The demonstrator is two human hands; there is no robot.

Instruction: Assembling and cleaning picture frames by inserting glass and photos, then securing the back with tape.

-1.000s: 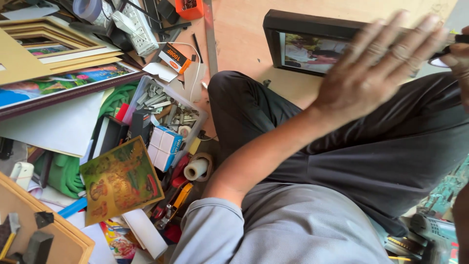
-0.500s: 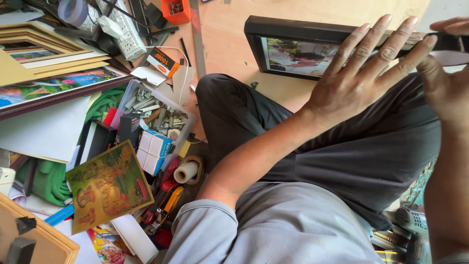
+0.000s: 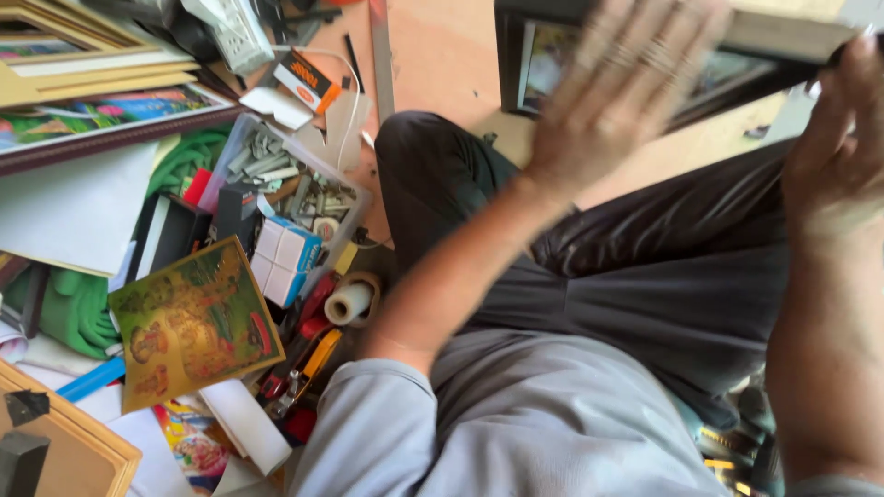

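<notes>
Clutter at my left: yellow picture card (image 3: 191,322) beside a clear plastic box of metal bits (image 3: 276,179), tape roll (image 3: 350,301) near my knee, green hose (image 3: 78,308), stacked wooden frames (image 3: 64,51).

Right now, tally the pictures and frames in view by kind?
Black-framed picture under the hands: 1
Dark-red-framed picture: 1
Unframed golden print: 1
Small colourful print: 1
Empty wooden frames, top left and bottom left: 2
Total: 6

2 hands (image 3: 626,101), 1 dark picture frame (image 3: 516,55), 1 tape roll (image 3: 350,302).
</notes>
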